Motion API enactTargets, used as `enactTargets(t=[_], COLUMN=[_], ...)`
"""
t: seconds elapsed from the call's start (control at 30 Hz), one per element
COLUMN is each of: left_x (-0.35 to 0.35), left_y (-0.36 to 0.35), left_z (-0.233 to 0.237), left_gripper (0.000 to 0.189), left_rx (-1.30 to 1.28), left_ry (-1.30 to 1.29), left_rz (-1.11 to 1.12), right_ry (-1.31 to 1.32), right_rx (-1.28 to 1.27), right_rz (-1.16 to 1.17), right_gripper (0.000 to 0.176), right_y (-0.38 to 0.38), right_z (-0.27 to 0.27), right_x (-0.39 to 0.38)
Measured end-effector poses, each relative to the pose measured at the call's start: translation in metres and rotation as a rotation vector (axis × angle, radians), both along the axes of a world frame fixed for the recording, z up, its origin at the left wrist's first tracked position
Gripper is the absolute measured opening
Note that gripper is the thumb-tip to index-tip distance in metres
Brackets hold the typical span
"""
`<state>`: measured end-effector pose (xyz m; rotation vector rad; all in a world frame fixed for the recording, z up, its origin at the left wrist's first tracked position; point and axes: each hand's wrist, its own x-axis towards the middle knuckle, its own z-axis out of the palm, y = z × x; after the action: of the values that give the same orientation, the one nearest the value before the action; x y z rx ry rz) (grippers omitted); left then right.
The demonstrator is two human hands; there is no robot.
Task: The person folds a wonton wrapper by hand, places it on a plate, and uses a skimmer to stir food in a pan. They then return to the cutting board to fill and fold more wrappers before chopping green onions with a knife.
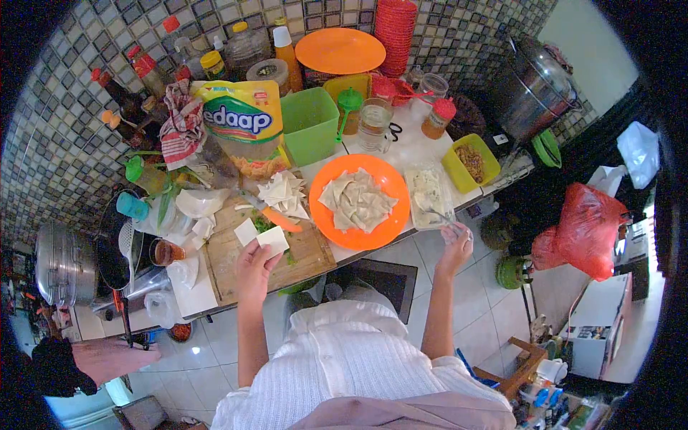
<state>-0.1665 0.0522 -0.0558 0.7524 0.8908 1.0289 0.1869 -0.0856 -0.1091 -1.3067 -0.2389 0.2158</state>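
A white shirt [358, 365] fills the bottom of the view, with both forearms reaching up from it to the counter. The left hand [254, 269] pinches a square white wrapper [273, 240] by its near edge, holding it over the wooden cutting board [229, 269]. The wrapper is roughly flat and its far edge slants towards the orange plate [390, 228].

The right hand [456, 240] is closed around a thin metal utensil [436, 213]. Its long axis runs up and left from the fingers, and the tip is in the clear container [428, 190] of pale filling.

The plate, heaped with folded pieces, sits between the two hands. An orange-handled knife [281, 220], a second loose square [246, 231] and a stack of wrappers [283, 192] lie just beyond the left hand. A green tub [309, 125] and a yellow oil pouch [244, 118] stand behind them.
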Motion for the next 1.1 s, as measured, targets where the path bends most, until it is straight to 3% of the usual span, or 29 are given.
enactTargets(t=[0.23, 0.37, 0.67, 0.77, 0.93, 1.07, 1.1], left_x=[0.019, 0.027, 0.030, 0.031, 0.030, 0.033, 0.034], left_y=[-0.012, -0.017, -0.022, -0.023, -0.021, -0.023, -0.024], left_z=[0.012, 0.005, 0.003, 0.008, 0.003, 0.004, 0.006], left_gripper=[0.027, 0.027, 0.027, 0.027, 0.028, 0.029, 0.029], left_rx=[0.001, -0.041, -0.066, -0.067, -0.108, -0.119, -0.118], left_ry=[0.000, -0.022, -0.079, -0.067, -0.040, -0.059, -0.070], left_rz=[-0.109, -0.122, -0.187, -0.172, -0.215, -0.226, -0.238], right_ry=[-0.013, -0.068, -0.378, -0.343, 0.012, -0.022, 0.098], right_rx=[0.151, 0.117, -0.279, -0.317, 0.036, -0.044, 0.057], right_rz=[-0.062, -0.061, -0.115, -0.104, -0.071, -0.059, -0.061], right_gripper=[0.030, 0.032, 0.034, 0.032, 0.031, 0.032, 0.032], right_y=[0.002, 0.001, -0.003, -0.002, -0.005, -0.008, -0.008], right_z=[0.005, -0.001, 0.004, 0.009, -0.002, -0.002, 0.002], right_x=[0.002, 0.006, 0.007, 0.004, 0.012, 0.013, 0.013])
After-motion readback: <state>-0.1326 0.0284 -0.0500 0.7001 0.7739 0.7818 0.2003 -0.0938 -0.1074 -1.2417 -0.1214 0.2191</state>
